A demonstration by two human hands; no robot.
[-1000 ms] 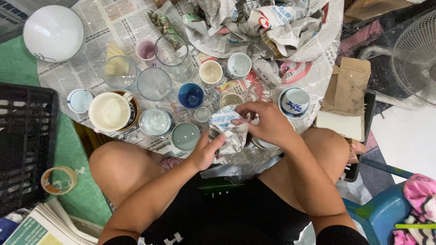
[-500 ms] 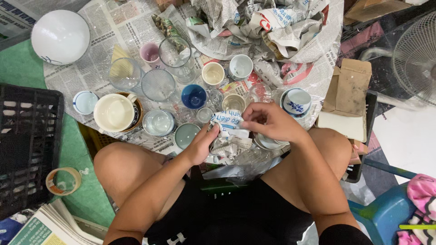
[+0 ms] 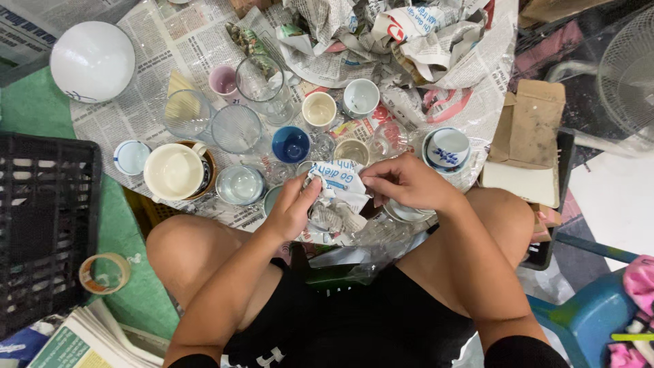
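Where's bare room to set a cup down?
Free patches: newspaper between the white globe and clear glasses; green mat beside the black crate. Crowded: cups ahead of both hands.

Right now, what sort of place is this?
Probably a home or shop floor used for packing: cups and glasses stand on spread newspaper, beside a black crate and tape roll.

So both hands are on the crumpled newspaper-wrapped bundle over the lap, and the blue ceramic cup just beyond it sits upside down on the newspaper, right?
Not quite. The blue ceramic cup stands upright, its open mouth facing up, as the head view shows. The rest holds: the left hand and right hand both hold the crumpled newspaper-wrapped bundle.
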